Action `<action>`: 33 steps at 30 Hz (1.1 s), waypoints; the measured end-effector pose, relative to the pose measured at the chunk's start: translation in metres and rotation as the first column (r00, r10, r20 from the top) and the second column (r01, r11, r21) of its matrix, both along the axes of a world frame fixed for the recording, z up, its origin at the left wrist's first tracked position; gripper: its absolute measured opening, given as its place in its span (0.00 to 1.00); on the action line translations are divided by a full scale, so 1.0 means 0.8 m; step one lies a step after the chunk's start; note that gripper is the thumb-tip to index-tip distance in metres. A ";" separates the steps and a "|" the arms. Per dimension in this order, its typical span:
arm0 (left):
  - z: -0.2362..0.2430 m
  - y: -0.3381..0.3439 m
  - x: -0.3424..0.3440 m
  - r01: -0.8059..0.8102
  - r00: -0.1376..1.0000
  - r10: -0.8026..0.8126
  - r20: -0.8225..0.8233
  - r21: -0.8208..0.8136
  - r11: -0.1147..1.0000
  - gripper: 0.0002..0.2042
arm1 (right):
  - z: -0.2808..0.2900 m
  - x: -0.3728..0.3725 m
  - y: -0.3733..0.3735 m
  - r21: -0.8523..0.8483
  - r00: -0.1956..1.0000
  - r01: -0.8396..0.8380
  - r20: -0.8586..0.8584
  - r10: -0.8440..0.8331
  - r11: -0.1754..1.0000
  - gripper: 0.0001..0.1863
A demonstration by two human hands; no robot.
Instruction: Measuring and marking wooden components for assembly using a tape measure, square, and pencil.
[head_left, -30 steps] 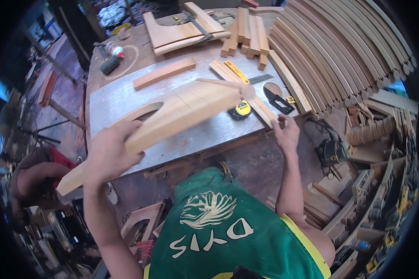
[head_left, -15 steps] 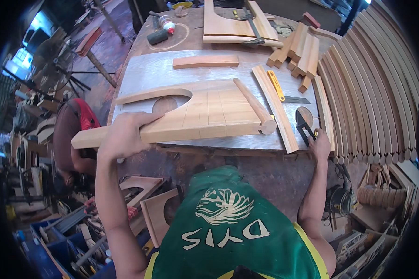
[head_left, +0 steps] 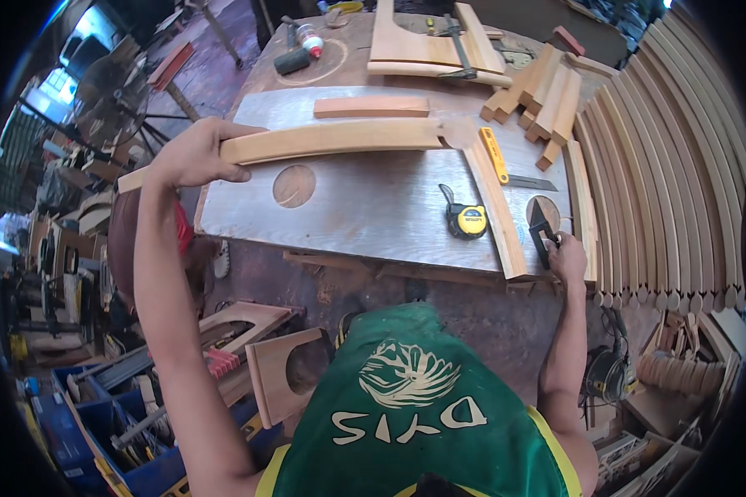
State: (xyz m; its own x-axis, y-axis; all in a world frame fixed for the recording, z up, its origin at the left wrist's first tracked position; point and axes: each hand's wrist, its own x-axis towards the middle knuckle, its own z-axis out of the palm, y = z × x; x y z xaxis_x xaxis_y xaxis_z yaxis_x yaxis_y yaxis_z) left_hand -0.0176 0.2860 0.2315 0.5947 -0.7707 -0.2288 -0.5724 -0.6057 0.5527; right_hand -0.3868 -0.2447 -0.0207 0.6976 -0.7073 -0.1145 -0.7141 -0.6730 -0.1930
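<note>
My left hand (head_left: 197,156) grips the left part of a pale wooden panel (head_left: 340,139) with a rounded rail at its right end. The panel is raised on edge, so mostly its long narrow side shows. My right hand (head_left: 567,258) is closed on a black angular tool (head_left: 540,230) at the front right of the worktable; its exact kind is unclear. Left of that tool lies a long wooden strip (head_left: 496,207). A yellow and black tape measure (head_left: 467,220) rests beside the strip. Behind it is a try square (head_left: 499,161) with a yellow handle.
A short wooden block (head_left: 371,107) lies beyond the panel on the grey worktable top (head_left: 356,207). Farther back are a clamped wooden assembly (head_left: 414,50), stacked wooden blocks (head_left: 547,91) and a glue bottle (head_left: 310,41). Many long slats (head_left: 663,166) line the right side. Another person (head_left: 153,240) bends down at left.
My left hand has moved up and left, tilting the panel from lying flat onto its edge and away from me. The tape measure is now uncovered. My right hand stays near the same spot.
</note>
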 end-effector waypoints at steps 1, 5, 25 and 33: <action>0.003 -0.003 0.008 0.014 0.999 -0.015 -0.038 -0.017 1.000 0.34 | 0.000 -0.005 0.000 -0.006 1.000 0.026 0.013 -0.026 1.000 0.18; 0.017 -0.012 0.034 0.049 0.995 -0.051 -0.088 -0.026 0.998 0.28 | 0.005 -0.024 0.011 0.029 0.975 0.112 0.188 -0.115 0.993 0.17; -0.002 -0.015 0.109 0.125 0.987 0.004 0.158 -0.794 0.594 0.38 | 0.266 0.331 0.392 0.560 0.435 -0.826 0.702 -0.564 0.061 0.15; 0.006 -0.015 0.113 0.517 0.661 -0.012 0.750 -0.445 0.731 0.55 | 0.296 0.393 0.382 0.723 0.648 -0.688 0.653 -0.391 0.067 0.16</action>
State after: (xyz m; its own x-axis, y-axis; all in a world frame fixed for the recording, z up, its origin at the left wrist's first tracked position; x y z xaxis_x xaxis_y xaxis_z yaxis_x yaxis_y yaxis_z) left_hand 0.0732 0.2737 0.2359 0.1190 -0.7268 0.6765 -0.9921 -0.0594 0.1108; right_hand -0.0724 0.0608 0.2164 0.9762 -0.2149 -0.0299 0.0628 0.4116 -0.9092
